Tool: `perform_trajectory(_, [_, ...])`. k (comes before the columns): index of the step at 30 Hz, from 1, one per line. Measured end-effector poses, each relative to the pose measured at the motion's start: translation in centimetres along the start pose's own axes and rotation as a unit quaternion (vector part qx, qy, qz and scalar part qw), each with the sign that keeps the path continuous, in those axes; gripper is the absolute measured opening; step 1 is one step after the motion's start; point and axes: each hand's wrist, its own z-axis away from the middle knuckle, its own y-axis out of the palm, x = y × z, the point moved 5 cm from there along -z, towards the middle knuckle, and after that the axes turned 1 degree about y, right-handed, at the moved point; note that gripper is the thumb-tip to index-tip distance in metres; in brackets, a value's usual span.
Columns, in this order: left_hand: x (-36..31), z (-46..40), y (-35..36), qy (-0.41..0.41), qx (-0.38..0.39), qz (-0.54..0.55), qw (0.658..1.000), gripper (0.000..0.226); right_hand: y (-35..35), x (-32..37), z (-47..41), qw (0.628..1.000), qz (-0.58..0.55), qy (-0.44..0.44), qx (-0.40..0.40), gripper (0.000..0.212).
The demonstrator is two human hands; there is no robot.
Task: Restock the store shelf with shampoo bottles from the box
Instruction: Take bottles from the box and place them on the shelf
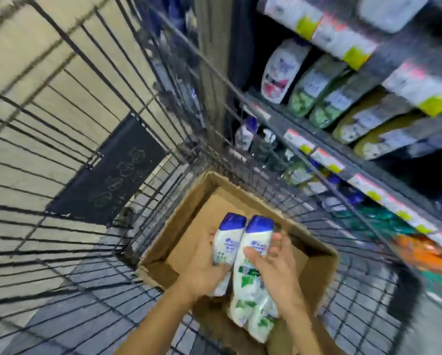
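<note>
Left hand (204,270) wrapped round one bottle (226,239), right hand (276,267) curled on a second bottle (253,252), both low in frame over the box (319,262), caps up and side by side, likely so both go out in one lift. More bottles (255,316) lying loose below in the box, itself sitting in a wire cart (127,103). Shelf (324,155) close at right, handy for a short carry.

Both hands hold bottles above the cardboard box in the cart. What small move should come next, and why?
Probably lift both bottles clear of the brown cardboard box and swing right toward the store shelf. The left hand grips one white blue-capped shampoo bottle, the right hand another, both already raised above the box, and the shelf stands to the right.
</note>
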Motion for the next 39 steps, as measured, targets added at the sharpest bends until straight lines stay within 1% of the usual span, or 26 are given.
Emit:
perform_trajectory(3, [-8.5,3.8,2.1,0.067,-0.01,0.024,0.997,0.05,-5.4,5.7,4.4,0.997,-0.021,-0.074,0.006,0.059])
perform_trajectory(7, [-21.9,10.5,7.2,0.191,-0.029,-0.008,0.981,0.059,-16.5,13.7,11.9,0.98,-0.057,-0.19,-0.027,0.059])
perform_trajectory(9, [-28.7,14.3,10.8,0.263,-0.03,-0.026,0.964,0.063,-23.3,17.2,15.8,0.965,-0.072,-0.246,-0.051,0.054])
perform_trajectory(12, [-37.9,19.4,17.7,0.344,-0.016,-0.048,0.938,0.061,-33.5,21.7,21.5,0.938,-0.083,-0.328,-0.079,0.051])
perform_trajectory(17, [-49.0,26.0,29.1,0.43,0.015,-0.062,0.901,0.062,-48.0,25.3,28.9,0.9,-0.076,-0.405,-0.142,0.058])
perform_trajectory(21, [-54.8,29.8,36.8,0.47,0.058,-0.062,0.878,0.065,-56.7,26.7,33.8,0.867,-0.06,-0.448,-0.211,0.052])
perform_trajectory(23, [-56.8,31.3,40.1,0.481,0.077,-0.052,0.872,0.066,-60.2,27.2,35.9,0.852,-0.068,-0.459,-0.241,0.055])
perform_trajectory(26, [-59.0,32.8,43.7,0.495,0.108,-0.043,0.861,0.061,-64.2,27.9,38.1,0.827,-0.086,-0.472,-0.292,0.058])
perform_trajectory(28, [-60.0,33.1,45.3,0.503,0.119,-0.041,0.855,0.061,-65.8,28.1,38.8,0.819,-0.087,-0.472,-0.313,0.057])
perform_trajectory(31, [-61.2,32.9,46.5,0.503,0.123,-0.05,0.854,0.056,-67.0,28.3,38.9,0.819,-0.091,-0.465,-0.325,0.053])
perform_trajectory(35, [-62.6,31.3,46.5,0.503,0.109,-0.065,0.855,0.056,-66.7,29.0,37.6,0.825,-0.092,-0.455,-0.322,0.053])
perform_trajectory(39, [-64.7,29.8,45.2,0.512,0.098,-0.091,0.848,0.066,-65.4,30.9,35.2,0.841,-0.093,-0.442,-0.297,0.052])
